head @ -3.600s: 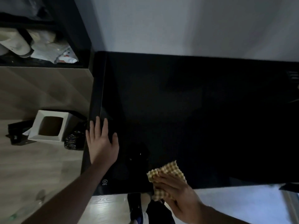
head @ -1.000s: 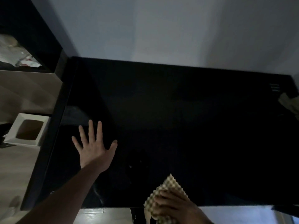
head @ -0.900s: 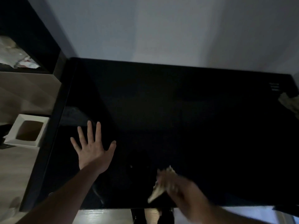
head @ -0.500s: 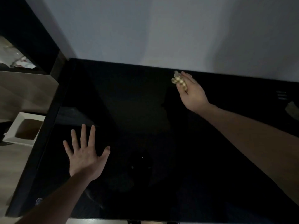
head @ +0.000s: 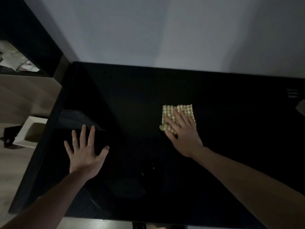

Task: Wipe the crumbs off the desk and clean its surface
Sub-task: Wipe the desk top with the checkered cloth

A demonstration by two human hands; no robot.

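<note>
The glossy black desk [head: 231,126] fills most of the head view. A yellow checked cloth [head: 183,110] lies spread flat on it, right of centre. My right hand [head: 182,131] presses flat on the cloth's near half, fingers stretched over it. My left hand [head: 85,152] rests palm down on the desk's left part with fingers spread and nothing in it. A few tiny pale crumbs [head: 153,166] show on the dark surface between my forearms.
A white open box [head: 28,131] stands on the wooden floor left of the desk. A dark shelf unit [head: 18,63] with pale items is at the far left. The pale wall [head: 165,33] runs along the desk's far edge. A pale object [head: 301,107] sits at the right edge.
My right hand carried the bunched cloth from the near edge to the far edge, then came back toward the middle, where the cloth now lies spread flat under it. The left hand stayed planted.
</note>
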